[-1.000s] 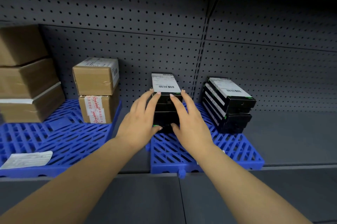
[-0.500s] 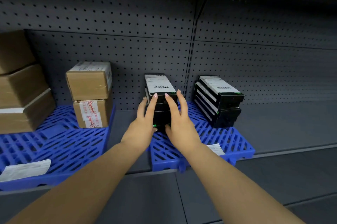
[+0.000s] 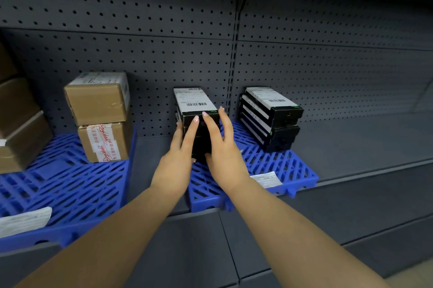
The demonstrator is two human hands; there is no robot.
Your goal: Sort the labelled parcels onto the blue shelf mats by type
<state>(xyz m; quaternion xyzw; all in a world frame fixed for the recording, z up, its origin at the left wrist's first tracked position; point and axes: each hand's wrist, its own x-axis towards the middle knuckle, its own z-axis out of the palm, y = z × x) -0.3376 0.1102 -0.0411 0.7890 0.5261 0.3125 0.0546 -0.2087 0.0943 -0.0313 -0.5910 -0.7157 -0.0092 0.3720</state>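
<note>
On right blue mat [image 3: 294, 171], rear-left: stack of black labelled boxes [image 3: 199, 109]. L hand [image 3: 174, 166] and R hand [image 3: 225, 159] pressed flat vs its front, fingers spread, nothing pinched. Second black stack [image 3: 271, 119] just beside, to the R; loose label [image 3: 267, 178] near mat front edge. Left mat [image 3: 70, 182], well apart: two taped cardboard cartons [image 3: 103, 116], stacked. Pegboard back wall [image 3: 140, 58] right behind.

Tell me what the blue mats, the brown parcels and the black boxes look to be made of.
Right blue mat: moulded plastic by the look, a rigid open grid with an even, slightly glossy colour.
Brown parcels: corrugated cardboard, probably; matte, creased edges, sealed with shiny tape.
Black boxes: likely coated paperboard, with sharp folded edges, a faint sheen and white paper labels on top. Both hands press on the left stack.
</note>
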